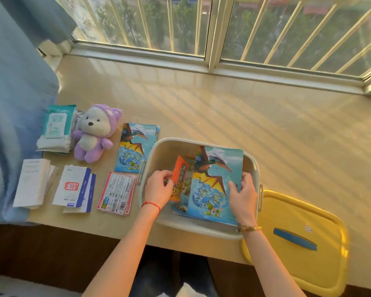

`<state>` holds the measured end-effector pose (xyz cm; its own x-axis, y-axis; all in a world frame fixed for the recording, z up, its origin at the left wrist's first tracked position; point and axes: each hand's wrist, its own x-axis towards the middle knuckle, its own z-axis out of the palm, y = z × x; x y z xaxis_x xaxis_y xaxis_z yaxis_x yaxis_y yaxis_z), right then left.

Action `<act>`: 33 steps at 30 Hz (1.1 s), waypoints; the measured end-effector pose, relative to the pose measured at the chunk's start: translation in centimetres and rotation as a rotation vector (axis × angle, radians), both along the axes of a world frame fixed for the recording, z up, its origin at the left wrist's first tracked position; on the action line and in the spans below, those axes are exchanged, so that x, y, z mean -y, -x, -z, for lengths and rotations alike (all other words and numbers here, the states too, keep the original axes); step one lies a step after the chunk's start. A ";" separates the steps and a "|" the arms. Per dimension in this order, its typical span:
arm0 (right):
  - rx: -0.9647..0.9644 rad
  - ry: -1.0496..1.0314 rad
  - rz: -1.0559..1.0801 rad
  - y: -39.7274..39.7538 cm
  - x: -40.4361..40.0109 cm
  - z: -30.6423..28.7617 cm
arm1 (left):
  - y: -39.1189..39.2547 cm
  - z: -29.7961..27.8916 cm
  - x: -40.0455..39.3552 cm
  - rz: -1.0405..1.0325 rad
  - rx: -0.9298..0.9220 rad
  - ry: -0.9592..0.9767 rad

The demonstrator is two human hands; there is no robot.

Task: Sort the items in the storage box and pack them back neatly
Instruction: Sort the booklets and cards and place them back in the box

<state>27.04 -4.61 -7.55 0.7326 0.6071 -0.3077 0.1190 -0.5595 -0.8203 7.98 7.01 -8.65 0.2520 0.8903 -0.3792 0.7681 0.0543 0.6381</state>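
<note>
A cream storage box (199, 142) stands on the sill in front of me. Inside it, my right hand (242, 195) grips the right edge of a blue pterosaur booklet (216, 185) that leans tilted. My left hand (159, 187) holds an orange packet (178, 179) upright against the booklet's left side. Left of the box lie a second pterosaur booklet (136, 146), a pink-edged card pack (117, 192), a white and blue box (75, 188), a white tissue pack (31, 183), a wet-wipes pack (56, 127) and a purple plush bear (94, 133).
The box's yellow lid (298, 239) with a blue handle lies to the right, overhanging the sill's front edge. A blue curtain (13, 103) hangs at the left. The barred window (212, 28) runs along the back of the beige sill (244, 108).
</note>
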 end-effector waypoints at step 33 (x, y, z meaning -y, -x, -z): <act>0.042 0.271 -0.016 23.5 -26.8 7.6 | 24.6 8.3 -6.1 -0.340 0.108 0.413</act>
